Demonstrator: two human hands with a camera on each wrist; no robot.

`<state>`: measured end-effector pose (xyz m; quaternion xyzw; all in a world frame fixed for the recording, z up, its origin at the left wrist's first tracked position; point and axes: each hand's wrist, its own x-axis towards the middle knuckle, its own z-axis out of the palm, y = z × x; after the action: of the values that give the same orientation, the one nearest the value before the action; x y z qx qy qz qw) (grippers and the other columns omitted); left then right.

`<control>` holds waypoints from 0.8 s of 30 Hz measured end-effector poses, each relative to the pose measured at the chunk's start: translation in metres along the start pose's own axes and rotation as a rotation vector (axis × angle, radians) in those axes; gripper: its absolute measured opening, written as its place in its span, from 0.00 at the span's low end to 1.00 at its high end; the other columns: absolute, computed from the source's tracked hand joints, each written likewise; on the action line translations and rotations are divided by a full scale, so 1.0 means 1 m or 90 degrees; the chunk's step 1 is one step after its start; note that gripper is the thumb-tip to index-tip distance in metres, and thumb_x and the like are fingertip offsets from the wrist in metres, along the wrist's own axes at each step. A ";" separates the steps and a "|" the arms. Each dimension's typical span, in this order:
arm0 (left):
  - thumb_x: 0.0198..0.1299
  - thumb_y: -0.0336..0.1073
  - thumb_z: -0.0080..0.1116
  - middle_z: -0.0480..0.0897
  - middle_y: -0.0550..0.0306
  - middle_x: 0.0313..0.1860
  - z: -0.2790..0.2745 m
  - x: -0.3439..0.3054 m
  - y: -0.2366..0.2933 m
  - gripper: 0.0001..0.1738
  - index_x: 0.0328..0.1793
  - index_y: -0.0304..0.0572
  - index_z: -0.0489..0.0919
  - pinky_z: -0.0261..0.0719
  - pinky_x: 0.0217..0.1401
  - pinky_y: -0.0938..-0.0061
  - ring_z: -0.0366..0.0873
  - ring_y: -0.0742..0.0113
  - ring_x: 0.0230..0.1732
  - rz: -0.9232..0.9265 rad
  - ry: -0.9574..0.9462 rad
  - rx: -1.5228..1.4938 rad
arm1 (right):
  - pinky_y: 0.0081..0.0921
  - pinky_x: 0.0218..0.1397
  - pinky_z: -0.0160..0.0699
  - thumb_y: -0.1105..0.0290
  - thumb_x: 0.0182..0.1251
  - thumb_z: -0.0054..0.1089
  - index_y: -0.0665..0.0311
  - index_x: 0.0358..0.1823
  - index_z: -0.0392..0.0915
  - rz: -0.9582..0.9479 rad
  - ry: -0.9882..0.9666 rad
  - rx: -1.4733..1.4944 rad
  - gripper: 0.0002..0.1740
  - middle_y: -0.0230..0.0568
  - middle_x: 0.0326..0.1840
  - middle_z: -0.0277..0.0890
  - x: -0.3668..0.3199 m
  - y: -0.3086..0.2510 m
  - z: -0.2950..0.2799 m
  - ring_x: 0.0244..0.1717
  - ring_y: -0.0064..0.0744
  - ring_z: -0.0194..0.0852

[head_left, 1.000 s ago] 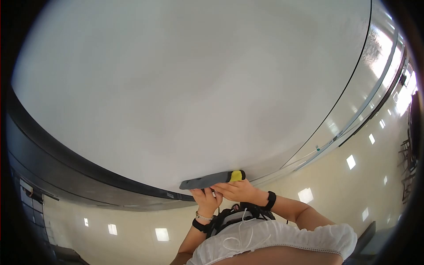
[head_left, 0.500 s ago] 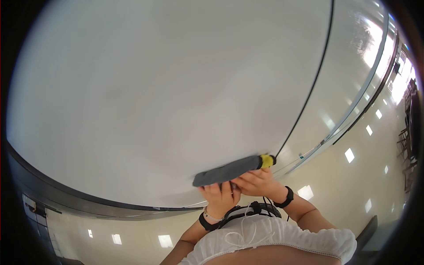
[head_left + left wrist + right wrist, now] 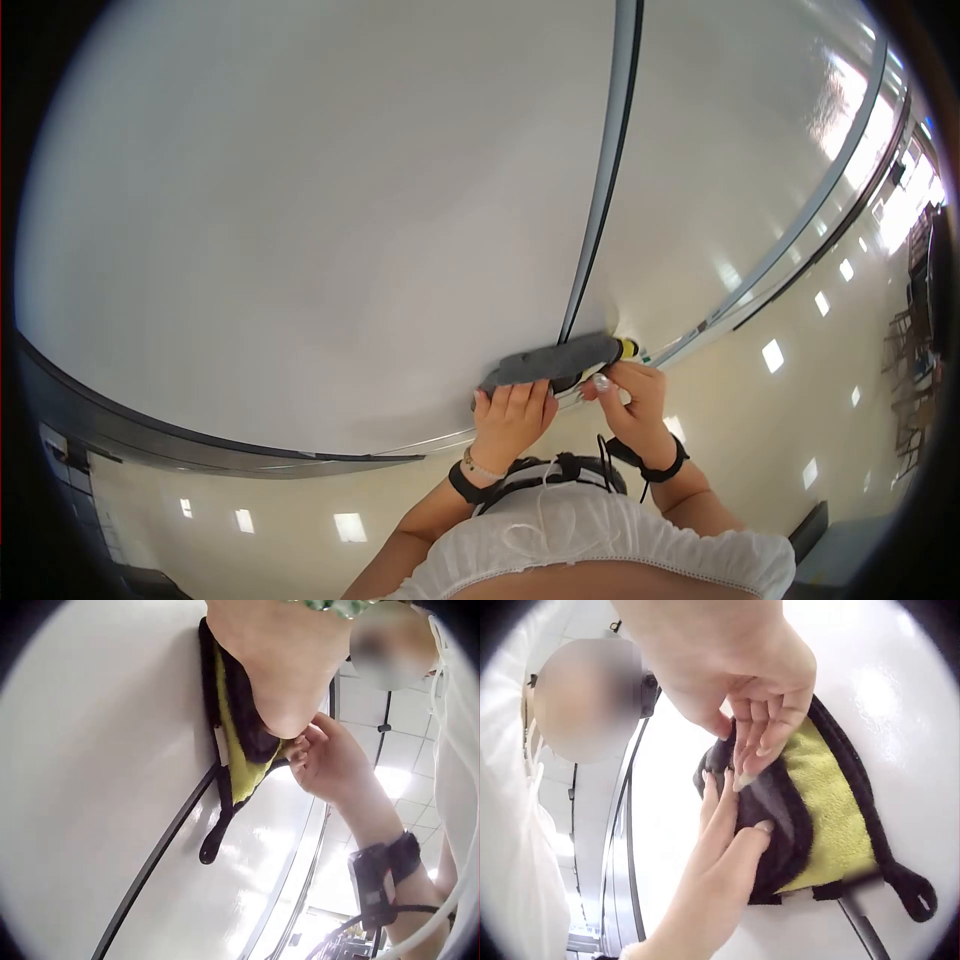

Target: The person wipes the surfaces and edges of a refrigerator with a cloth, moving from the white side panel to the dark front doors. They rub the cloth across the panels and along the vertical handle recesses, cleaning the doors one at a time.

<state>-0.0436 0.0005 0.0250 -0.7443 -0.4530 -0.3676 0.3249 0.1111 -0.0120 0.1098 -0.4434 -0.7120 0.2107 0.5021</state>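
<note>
A folded grey-and-yellow microfiber cloth [image 3: 562, 358] with black edging lies against the upright whiteboard [image 3: 400, 200]. My left hand [image 3: 512, 422] presses its fairly straight fingers onto the grey outer face, near the cloth's left end. In the right wrist view the thumb and fingertips of that left hand [image 3: 724, 859] rest on the grey fold. My right hand [image 3: 757, 682] has bent fingers whose tips reach the grey fold beside the left fingertips; I cannot tell whether they pinch it. The yellow side [image 3: 825, 806] shows below, with a black hanging loop [image 3: 919, 896] at its corner.
A grey metal strip [image 3: 603, 190] with a black edge runs down the board beside the cloth. The board's dark frame [image 3: 200, 432] curves along the left, and another rail [image 3: 800, 230] lies at right. Chairs [image 3: 908, 360] stand far right. Cables [image 3: 603, 455] hang from the wrist straps.
The cloth and both hands have moved right along the board, up to the strip. The right hand has shifted from the cloth's yellow end to below its near edge. Less yellow shows.
</note>
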 end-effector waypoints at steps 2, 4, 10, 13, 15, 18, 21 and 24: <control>0.41 0.45 0.51 0.61 0.53 0.54 0.001 -0.001 0.003 0.21 0.43 0.47 0.73 0.47 0.56 0.54 0.55 0.54 0.58 -0.002 -0.020 -0.008 | 0.18 0.23 0.68 0.78 0.52 0.45 0.71 0.22 0.74 0.074 -0.061 0.080 0.08 0.38 0.18 0.72 0.003 0.009 0.003 0.17 0.27 0.70; 0.39 0.45 0.53 0.66 0.61 0.46 0.002 0.001 0.009 0.17 0.37 0.51 0.76 0.56 0.46 0.60 0.63 0.62 0.48 -0.007 -0.052 -0.027 | 0.19 0.25 0.69 0.73 0.57 0.42 0.72 0.30 0.75 0.192 -0.158 0.173 0.12 0.40 0.24 0.76 0.002 0.021 0.002 0.21 0.24 0.71; 0.41 0.45 0.53 0.66 0.70 0.45 -0.001 -0.002 0.007 0.14 0.37 0.56 0.75 0.57 0.46 0.64 0.62 0.71 0.45 0.033 -0.097 -0.048 | 0.19 0.27 0.67 0.62 0.62 0.33 0.74 0.27 0.76 0.230 -0.156 0.384 0.24 0.42 0.23 0.76 0.000 0.042 0.000 0.23 0.28 0.72; 0.45 0.40 0.49 0.65 0.73 0.52 -0.003 -0.005 0.007 0.16 0.43 0.54 0.73 0.54 0.52 0.72 0.60 0.79 0.50 0.003 -0.065 -0.073 | 0.19 0.26 0.67 0.62 0.63 0.32 0.75 0.27 0.76 0.271 -0.186 0.332 0.25 0.44 0.24 0.76 0.003 0.037 0.004 0.22 0.28 0.72; 0.46 0.40 0.48 0.64 0.73 0.54 -0.004 -0.010 0.004 0.17 0.45 0.53 0.72 0.50 0.56 0.72 0.60 0.78 0.52 0.008 -0.131 -0.098 | 0.20 0.25 0.66 0.61 0.62 0.30 0.75 0.23 0.74 0.296 -0.140 0.270 0.26 0.48 0.21 0.74 0.000 0.038 0.010 0.18 0.32 0.70; 0.47 0.40 0.47 0.64 0.72 0.55 -0.010 -0.010 -0.004 0.19 0.48 0.52 0.71 0.47 0.59 0.73 0.59 0.79 0.53 0.018 -0.168 -0.133 | 0.20 0.23 0.66 0.62 0.62 0.31 0.76 0.22 0.73 0.307 -0.059 0.271 0.25 0.48 0.19 0.74 -0.007 0.042 0.021 0.17 0.32 0.70; 0.47 0.40 0.47 0.65 0.73 0.54 -0.016 -0.022 -0.014 0.22 0.51 0.53 0.69 0.50 0.57 0.75 0.59 0.79 0.54 0.008 -0.159 -0.136 | 0.20 0.22 0.66 0.66 0.60 0.33 0.76 0.21 0.72 0.274 -0.111 0.250 0.21 0.48 0.18 0.73 -0.008 0.033 0.030 0.17 0.32 0.70; 0.47 0.39 0.48 0.66 0.73 0.54 -0.016 -0.040 -0.027 0.21 0.51 0.53 0.69 0.53 0.54 0.75 0.59 0.79 0.54 -0.002 -0.208 -0.136 | 0.19 0.25 0.67 0.73 0.55 0.42 0.76 0.23 0.71 0.307 -0.106 0.237 0.12 0.46 0.19 0.73 -0.014 0.024 0.045 0.20 0.28 0.70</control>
<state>-0.0852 -0.0201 0.0041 -0.8236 -0.4593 -0.2888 0.1655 0.0821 -0.0048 0.0656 -0.4815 -0.5741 0.4857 0.4503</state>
